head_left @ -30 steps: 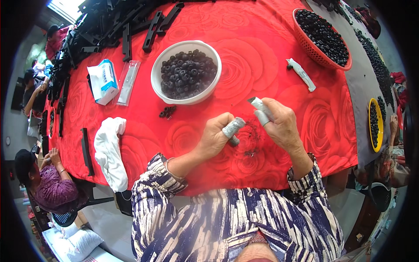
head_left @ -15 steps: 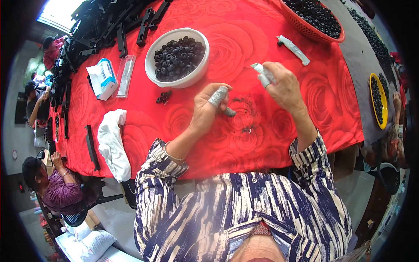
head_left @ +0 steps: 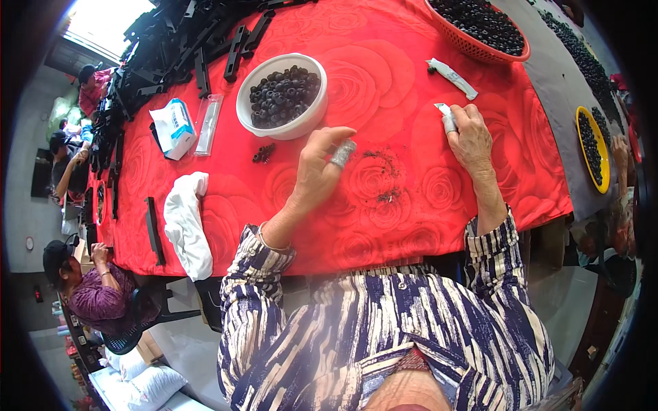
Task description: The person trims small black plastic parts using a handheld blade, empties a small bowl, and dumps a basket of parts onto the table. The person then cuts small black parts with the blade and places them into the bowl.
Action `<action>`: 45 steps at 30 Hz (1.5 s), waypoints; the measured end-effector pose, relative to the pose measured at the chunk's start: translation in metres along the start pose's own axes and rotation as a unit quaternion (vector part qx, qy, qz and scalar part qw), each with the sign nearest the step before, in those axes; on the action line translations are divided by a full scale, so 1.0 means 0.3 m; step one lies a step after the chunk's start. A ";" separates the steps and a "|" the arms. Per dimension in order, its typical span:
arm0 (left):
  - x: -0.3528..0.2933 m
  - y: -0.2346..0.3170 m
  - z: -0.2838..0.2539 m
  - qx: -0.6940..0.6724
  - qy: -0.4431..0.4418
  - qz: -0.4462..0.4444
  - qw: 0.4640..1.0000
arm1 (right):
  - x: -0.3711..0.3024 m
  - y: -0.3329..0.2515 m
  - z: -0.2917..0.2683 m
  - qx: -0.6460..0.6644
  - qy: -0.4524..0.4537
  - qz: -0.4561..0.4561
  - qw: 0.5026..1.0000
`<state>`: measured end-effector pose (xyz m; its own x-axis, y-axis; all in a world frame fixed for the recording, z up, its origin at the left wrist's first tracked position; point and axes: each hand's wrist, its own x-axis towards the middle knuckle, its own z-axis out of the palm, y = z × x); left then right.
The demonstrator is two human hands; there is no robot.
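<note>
My left hand [head_left: 317,168] is over the red cloth just below a white bowl [head_left: 245,109] of small black ring-shaped parts [head_left: 284,96]. One of its fingers wears a grey wrapping; another points out to the right, and I see nothing held. To the right, my right hand [head_left: 471,140] is closed round a slim, pale-wrapped tool [head_left: 441,107] whose tip sticks out at the upper left. Grey wrapping also covers a digit of this hand. Beyond it lies a similar white-wrapped slim object [head_left: 454,79]. Dark crumbs [head_left: 387,178] are scattered between my hands.
Black bars [head_left: 178,51] are heaped at the back left. Near them lie a blue-white box [head_left: 174,129], a clear packet [head_left: 208,125], a white cloth [head_left: 188,226] and a single black bar [head_left: 154,231]. A red basket [head_left: 473,48] of black parts stands back right. Other people sit around.
My right hand has moved right, away from my left hand, keeping the tool. My left hand has shifted slightly left with its fingers turned toward the bowl. The view has shifted a little.
</note>
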<state>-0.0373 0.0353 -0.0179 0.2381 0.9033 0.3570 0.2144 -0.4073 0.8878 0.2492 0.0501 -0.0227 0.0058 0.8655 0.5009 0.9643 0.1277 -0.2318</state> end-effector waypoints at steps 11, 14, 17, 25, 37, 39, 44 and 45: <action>-0.065 0.039 -0.032 0.341 -0.020 0.090 0.936 | 0.012 -0.053 -0.014 -0.107 0.102 -0.034 0.988; -0.097 0.029 -0.031 0.440 -0.047 0.001 0.897 | -0.013 -0.156 0.018 0.088 -0.002 -0.165 0.982; -0.121 0.026 0.005 0.436 -0.073 0.035 0.896 | -0.040 -0.212 0.023 0.139 -0.066 -0.184 0.971; -0.059 0.047 0.061 0.243 -0.117 0.108 0.957 | -0.048 -0.235 -0.018 0.279 -0.137 -0.143 0.940; -0.105 0.104 0.057 0.182 -0.107 0.179 0.961 | -0.035 -0.222 0.012 0.288 -0.061 -0.142 0.945; -0.109 0.130 0.021 0.188 -0.063 0.215 0.956 | -0.033 -0.215 0.020 0.285 -0.036 -0.138 0.948; -0.156 0.256 -0.071 0.145 0.098 0.282 0.943 | -0.023 -0.219 0.006 0.280 -0.001 -0.147 0.949; -0.171 0.290 -0.095 0.150 0.130 0.315 0.928 | -0.023 -0.218 -0.001 0.282 0.007 -0.147 0.948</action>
<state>-0.0577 -0.0425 0.0492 0.1768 0.4598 0.8703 0.3730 -0.8495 0.3731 0.1861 0.0356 -0.0109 -0.2342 0.7458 0.6237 0.6301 0.6050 -0.4868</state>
